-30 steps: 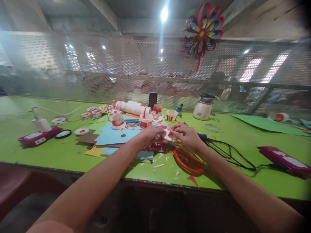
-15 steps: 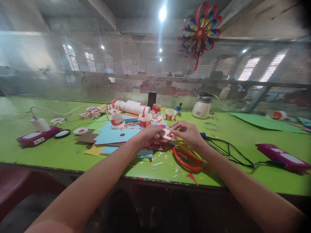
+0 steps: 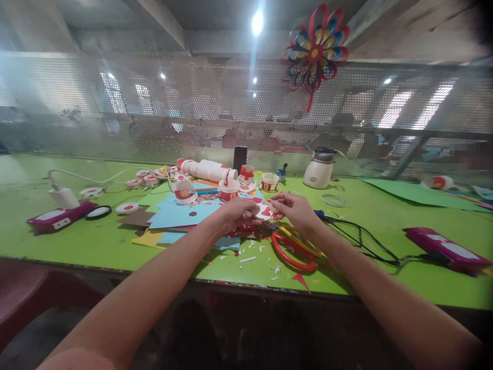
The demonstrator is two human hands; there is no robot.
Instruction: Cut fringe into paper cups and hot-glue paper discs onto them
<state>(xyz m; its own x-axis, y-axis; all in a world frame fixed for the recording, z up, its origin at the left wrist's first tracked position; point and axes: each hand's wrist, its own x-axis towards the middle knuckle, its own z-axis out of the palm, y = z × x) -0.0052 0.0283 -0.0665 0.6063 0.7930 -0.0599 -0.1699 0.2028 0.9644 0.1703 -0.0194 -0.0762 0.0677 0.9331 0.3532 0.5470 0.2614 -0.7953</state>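
Observation:
Over the middle of the table, my left hand [image 3: 242, 213] is closed on a round white paper disc [image 3: 264, 211] with red patches on its face. The fingers of my right hand [image 3: 293, 209] pinch together at the disc's right edge; anything small between them is too small to make out. Below my right hand lie scissors with red and yellow handles [image 3: 293, 264], partly hidden by the hand. White and red paper scraps [image 3: 248, 259] are scattered under the disc. Just behind my hands stand white paper cups with red bands, one cup [image 3: 229, 190] being nearest my left hand.
Coloured paper sheets [image 3: 181, 215] lie left of centre, with a row of stacked cups [image 3: 208, 170] behind. A kettle [image 3: 319, 168], a dark cable [image 3: 358, 236] and a purple power strip [image 3: 447, 247] are to the right. Another power strip [image 3: 57, 218] lies left.
My right hand's fingers have come down onto the disc's edge. The disc has turned a little, and its red patches now show more plainly.

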